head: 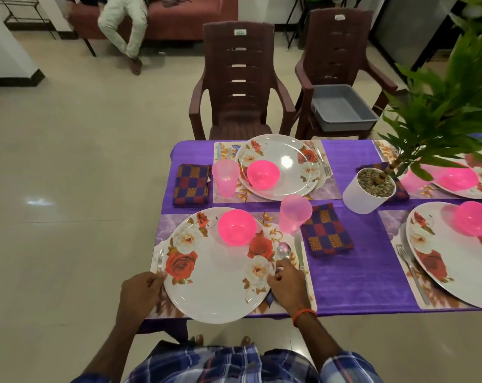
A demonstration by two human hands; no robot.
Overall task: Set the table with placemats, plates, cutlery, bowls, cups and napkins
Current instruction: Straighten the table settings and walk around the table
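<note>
Pale tiled floor. I am looking down on a table [358, 272] wearing a purple cloth, with two brown plastic chairs [238, 78] standing at its far side.

At the near setting the right hand [289, 277] is lying against the right rim of the near plate [215, 286]. Its fingers are curling round the handle of a spoon [284, 250], and the spoon's bowl is poking out beyond the knuckles, pointing away from me. An orange band [304, 315] is circling that wrist. The left hand [140, 291] is sitting at the plate's left rim, fingers closing round a fork [159, 261]. The tines are pointing away and the handle end is showing below the fist.

The near plate is showing white and round, printed with red and cream roses. It is resting on a lilac marbled placemat [168, 225] trimmed with gold leaves, its near rim reaching the table edge. A knife [299, 250] is lying just right of the spoon on the same mat. A bright pink bowl [237, 226] is sitting on the plate's far part. A translucent pink cup [295, 214] is standing at the mat's far right corner, and a folded checked napkin [326, 233] is lying just beside it on the cloth.

Across the table a far plate [284, 164] is carrying its own pink bowl, with cup and napkin to its left. A white pot [368, 192] is holding a green plant further right. Two more plates are running off the right edge.
</note>
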